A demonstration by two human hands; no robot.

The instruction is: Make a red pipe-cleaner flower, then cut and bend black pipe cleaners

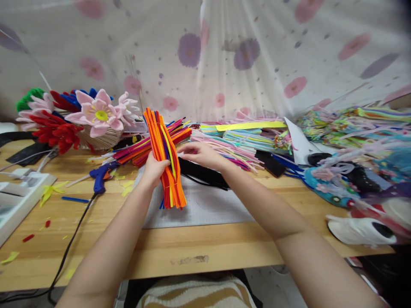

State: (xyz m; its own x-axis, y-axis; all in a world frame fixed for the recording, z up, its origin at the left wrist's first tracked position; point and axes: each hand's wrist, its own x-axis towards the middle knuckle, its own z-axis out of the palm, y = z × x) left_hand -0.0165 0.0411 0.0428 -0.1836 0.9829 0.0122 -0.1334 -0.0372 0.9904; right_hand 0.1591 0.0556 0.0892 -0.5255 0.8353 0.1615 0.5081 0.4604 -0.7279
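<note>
My left hand (156, 171) is closed round the middle of a bundle of pipe cleaners (168, 179), mostly orange with some yellow and dark blue. The bundle stands tilted over a pale grey mat (205, 214). Close to its right side is my right hand (201, 155), fingers loosely bent and apart, with nothing visible held in them. Whether its fingertips touch the bundle is hard to tell. Beneath the right hand lies a black bundle (204, 173). Behind the left hand, more purple, red and orange pipe cleaners (135, 152) rest on the table.
A blue glue gun (102, 175) with a black cord lies left, near a white power strip (24, 196). Fuzzy flowers (96, 111) stand at the back left. Pastel pipe cleaners (231, 147) line the back. A white spool (359, 231) sits at the right edge.
</note>
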